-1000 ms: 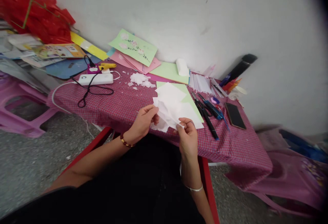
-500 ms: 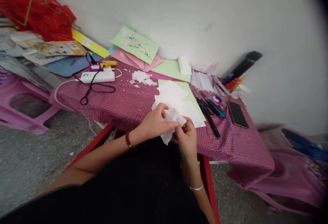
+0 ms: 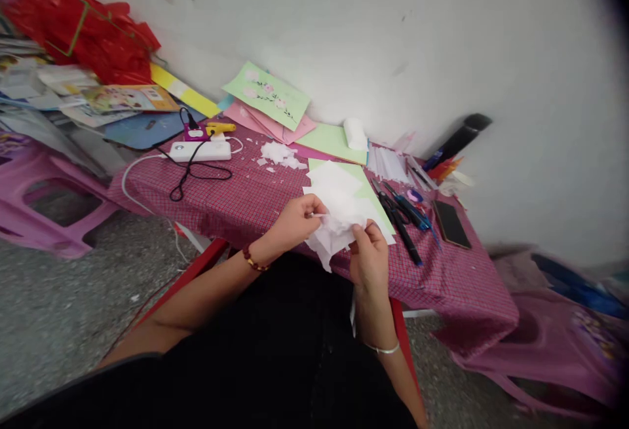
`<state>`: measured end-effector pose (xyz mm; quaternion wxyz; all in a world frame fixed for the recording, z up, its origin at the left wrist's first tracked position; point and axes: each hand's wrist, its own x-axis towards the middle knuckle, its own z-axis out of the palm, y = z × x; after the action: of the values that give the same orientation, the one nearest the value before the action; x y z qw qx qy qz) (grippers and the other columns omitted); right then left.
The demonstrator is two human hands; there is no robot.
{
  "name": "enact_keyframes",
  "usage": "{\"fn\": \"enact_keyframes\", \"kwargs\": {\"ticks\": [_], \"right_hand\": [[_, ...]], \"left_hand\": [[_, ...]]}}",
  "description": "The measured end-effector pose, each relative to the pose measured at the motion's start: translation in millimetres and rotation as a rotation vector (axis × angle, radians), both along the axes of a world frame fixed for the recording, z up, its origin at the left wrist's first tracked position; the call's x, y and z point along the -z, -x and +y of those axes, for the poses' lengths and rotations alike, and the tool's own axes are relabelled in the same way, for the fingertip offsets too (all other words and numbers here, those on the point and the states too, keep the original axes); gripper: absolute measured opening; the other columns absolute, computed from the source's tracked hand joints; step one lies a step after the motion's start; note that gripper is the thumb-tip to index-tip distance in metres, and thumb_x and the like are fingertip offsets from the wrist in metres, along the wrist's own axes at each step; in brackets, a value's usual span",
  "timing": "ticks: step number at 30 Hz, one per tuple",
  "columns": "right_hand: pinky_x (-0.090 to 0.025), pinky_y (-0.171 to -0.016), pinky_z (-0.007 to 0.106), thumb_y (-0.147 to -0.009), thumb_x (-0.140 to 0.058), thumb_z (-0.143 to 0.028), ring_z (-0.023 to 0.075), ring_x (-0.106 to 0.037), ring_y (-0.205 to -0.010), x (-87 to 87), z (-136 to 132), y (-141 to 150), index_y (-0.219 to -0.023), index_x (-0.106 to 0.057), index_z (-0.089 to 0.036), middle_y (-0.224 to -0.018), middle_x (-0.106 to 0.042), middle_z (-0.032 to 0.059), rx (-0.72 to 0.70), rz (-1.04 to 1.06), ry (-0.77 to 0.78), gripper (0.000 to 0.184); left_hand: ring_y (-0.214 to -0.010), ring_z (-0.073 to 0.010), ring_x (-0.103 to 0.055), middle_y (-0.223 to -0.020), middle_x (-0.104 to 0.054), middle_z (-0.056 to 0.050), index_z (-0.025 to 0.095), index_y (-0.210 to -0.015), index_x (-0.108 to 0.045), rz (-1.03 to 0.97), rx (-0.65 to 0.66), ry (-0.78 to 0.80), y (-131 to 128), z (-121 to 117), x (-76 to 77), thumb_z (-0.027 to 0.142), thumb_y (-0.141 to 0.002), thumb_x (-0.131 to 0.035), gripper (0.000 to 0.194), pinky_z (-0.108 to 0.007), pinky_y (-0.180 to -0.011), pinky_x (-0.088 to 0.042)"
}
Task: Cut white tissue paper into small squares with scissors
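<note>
A thin, crumpled white tissue is stretched between my two hands above the front edge of the table. My left hand pinches its left side between thumb and fingers. On the other side, my right hand grips the tissue's right edge with the fingertips. White paper sheets lie just beyond my hands, on top of a light green sheet. A small heap of torn white paper pieces sits farther left on the checked cloth.
Scissors, a black marker and a phone lie on the right. To the left are a white power strip and a yellow glue gun. A green card with flowers leans at the back. Pink stools flank the table.
My hands have moved apart, spreading the tissue between them. The left thumb no longer reaches across to the right hand. The view has shifted slightly.
</note>
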<state>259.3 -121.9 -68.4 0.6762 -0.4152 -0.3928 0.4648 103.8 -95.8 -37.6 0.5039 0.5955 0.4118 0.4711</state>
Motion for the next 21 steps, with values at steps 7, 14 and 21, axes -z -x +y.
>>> {"fn": "enact_keyframes", "kwargs": {"ticks": [7, 14, 21], "right_hand": [[-0.04, -0.054, 0.024, -0.073, -0.067, -0.028, 0.0122, -0.049, -0.056, -14.4, -6, 6, -0.087, -0.057, -0.022, -0.07, -0.056, -0.0055, -0.105, -0.201, 0.027, 0.018], [-0.04, -0.057, 0.025, -0.077, -0.063, -0.027, 0.0135, -0.047, -0.061, -22.1, -11, 3, -0.068, -0.058, -0.02, -0.066, -0.051, -0.004, 0.012, -0.469, -0.058, 0.012], [-0.039, -0.058, 0.025, -0.074, -0.061, -0.023, 0.0131, -0.045, -0.06, -12.0, -8, 4, -0.065, -0.055, -0.021, -0.066, -0.05, -0.0045, 0.037, -0.273, -0.052, 0.012]], "left_hand": [[-0.056, -0.0085, -0.052, -0.068, -0.054, 0.003, 0.016, -0.08, -0.055, 0.042, 0.033, -0.055, -1, -7, -6.0, 0.015, -0.069, -0.054, 0.01, -0.02, -0.052, -0.042], [-0.07, -0.0124, -0.052, -0.072, -0.055, 0.0, 0.016, -0.07, -0.054, 0.476, -0.136, -0.562, -3, -19, -14.0, 0.02, -0.081, -0.056, 0.013, -0.025, -0.064, -0.039], [-0.075, -0.0157, -0.056, -0.073, -0.062, -0.003, 0.017, -0.062, -0.05, 0.497, -0.236, -0.621, -5, -14, -7.5, 0.014, -0.078, -0.053, 0.016, -0.029, -0.071, -0.042]]}}
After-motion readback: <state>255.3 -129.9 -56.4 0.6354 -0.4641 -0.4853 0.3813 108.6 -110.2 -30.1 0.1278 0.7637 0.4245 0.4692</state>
